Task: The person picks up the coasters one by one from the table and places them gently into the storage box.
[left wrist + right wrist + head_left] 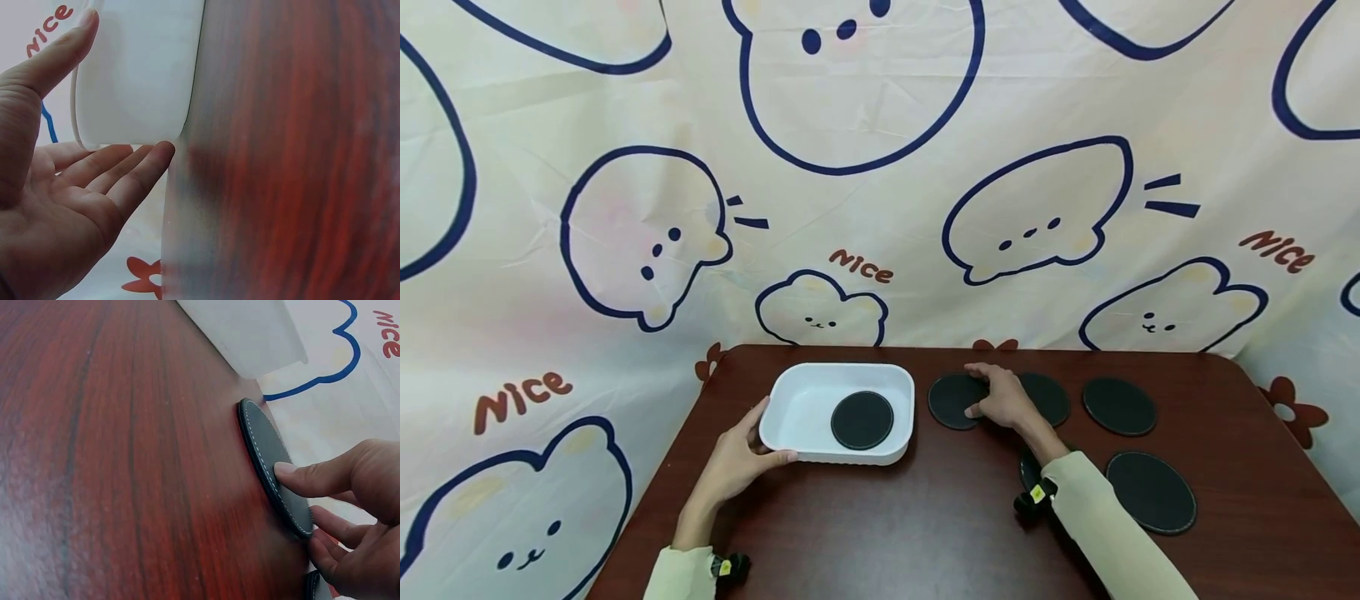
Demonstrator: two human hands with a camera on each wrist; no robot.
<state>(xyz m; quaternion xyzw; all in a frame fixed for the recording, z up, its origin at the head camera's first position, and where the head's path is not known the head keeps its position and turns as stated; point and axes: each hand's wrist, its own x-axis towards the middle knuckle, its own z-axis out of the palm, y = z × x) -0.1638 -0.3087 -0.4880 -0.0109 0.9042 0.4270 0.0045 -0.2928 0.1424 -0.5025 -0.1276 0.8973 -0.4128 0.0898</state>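
Observation:
A white tray (pixel 782 429) stands at the table's back left, with one round black coaster (pixel 862 420) lying inside. My left hand (pixel 733 462) holds the tray's front left corner, thumb along the front wall and fingers at the left side. In the left wrist view the fingers of the left hand (pixel 81 187) touch the tray's end wall (pixel 137 81). Right of the tray, my right hand (pixel 1006 402) pinches another coaster (pixel 951 402). The right wrist view shows the right hand (pixel 350 506) with its thumb on that stitched coaster (pixel 265 440) and fingers at its edge.
Behind and right of my right hand lie more black coasters (pixel 1048 398), (pixel 1120 406), (pixel 1151 492); another coaster (pixel 1028 468) is partly hidden under the right forearm. The dark wooden table (pixel 880 533) meets a patterned cloth (pixel 910 217) at its back edge.

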